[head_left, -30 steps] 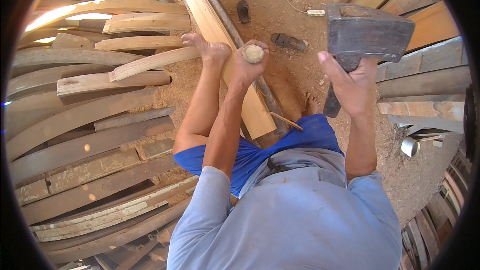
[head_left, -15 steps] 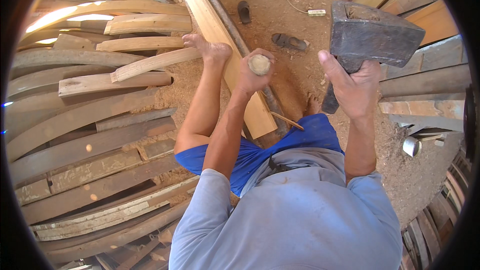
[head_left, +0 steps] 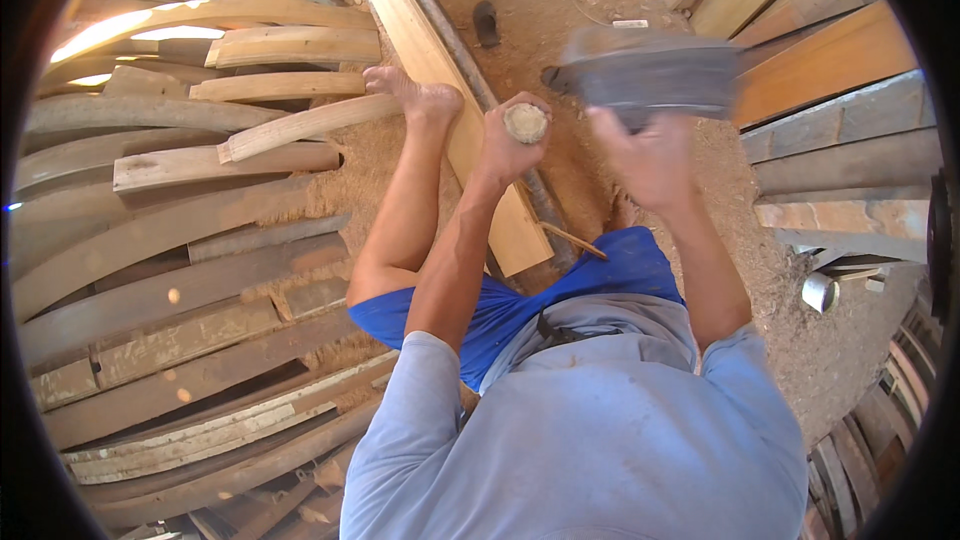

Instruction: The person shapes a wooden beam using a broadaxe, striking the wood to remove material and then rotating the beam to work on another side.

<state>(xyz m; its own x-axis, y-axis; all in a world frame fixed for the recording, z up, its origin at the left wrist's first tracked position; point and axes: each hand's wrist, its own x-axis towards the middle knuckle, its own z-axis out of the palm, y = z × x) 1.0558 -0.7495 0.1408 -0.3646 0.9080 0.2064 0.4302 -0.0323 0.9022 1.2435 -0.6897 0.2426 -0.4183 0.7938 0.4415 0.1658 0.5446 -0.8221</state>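
My left hand (head_left: 510, 145) is wrapped round an upright chisel handle (head_left: 525, 123), whose round, pale, worn top faces me. Its blade is hidden beneath the hand, over the light wooden plank (head_left: 515, 235) between my legs. To the right, my right hand (head_left: 650, 160) grips a hammer (head_left: 650, 75) with a big, dark, blocky metal head, blurred by motion. The hammer head is held in the air, apart from the chisel handle. A thin stick (head_left: 573, 240) lies by the plank's near end, against my blue shorts.
Curved timber pieces (head_left: 170, 215) are stacked along the left, and my bare left foot (head_left: 415, 95) rests by the plank. Boards (head_left: 830, 65) lean at the right. Sandals (head_left: 486, 24), a white power strip (head_left: 630, 24) with its cord and a metal cup (head_left: 820, 292) are on the dusty ground.
My right hand has swung the hammer leftward, closer to the chisel. My left hand and the chisel have stayed nearly still.
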